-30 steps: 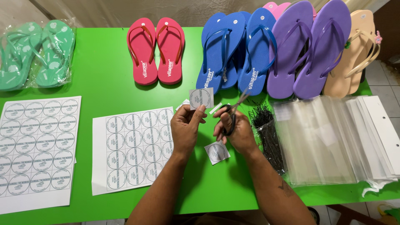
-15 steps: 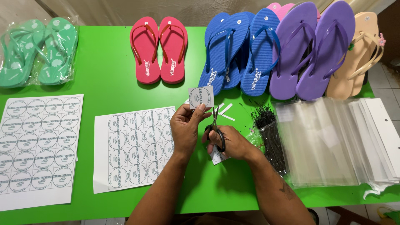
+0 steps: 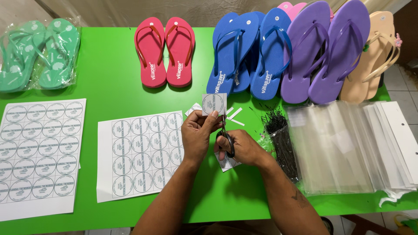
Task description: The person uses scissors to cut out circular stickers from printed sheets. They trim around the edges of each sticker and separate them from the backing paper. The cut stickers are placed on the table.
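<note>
At the frame centre, the left hand [image 3: 198,135] pinches a small square paper label with a round print [image 3: 214,104]; the right hand [image 3: 242,147] is closed around black-handled scissors [image 3: 225,138] just below it.

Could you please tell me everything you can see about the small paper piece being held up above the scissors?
The paper piece is a small, roughly square white cut-out bearing one round printed label in grey. It looks like thin sticker paper, flat and upright, facing the camera. The left hand pinches its lower edge between the fingertips, above the green table. The scissors, in the right hand, meet its bottom right corner.
</note>
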